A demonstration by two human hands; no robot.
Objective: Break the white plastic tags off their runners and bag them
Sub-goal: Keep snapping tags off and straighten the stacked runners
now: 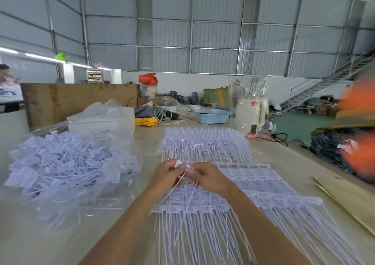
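A sheet of white plastic tags on runners (253, 185) lies flat on the table in front of me, its long tails pointing toward me. My left hand (166, 173) and my right hand (207, 175) meet above its far left corner. Both pinch white tags (182, 164) whose thin tails hang down between them. A second stack of tags on runners (205, 143) sits further back. To the left, a clear plastic bag (67, 163) lies open, heaped with loose white tags.
The pale table (288, 159) ends at the right, where a blurred person in orange (359, 131) stands. Brown cardboard (345, 195) lies at the right edge. A blue basket (213, 116), a white canister (248, 112), yellow cord (146, 121) and bags crowd the far end.
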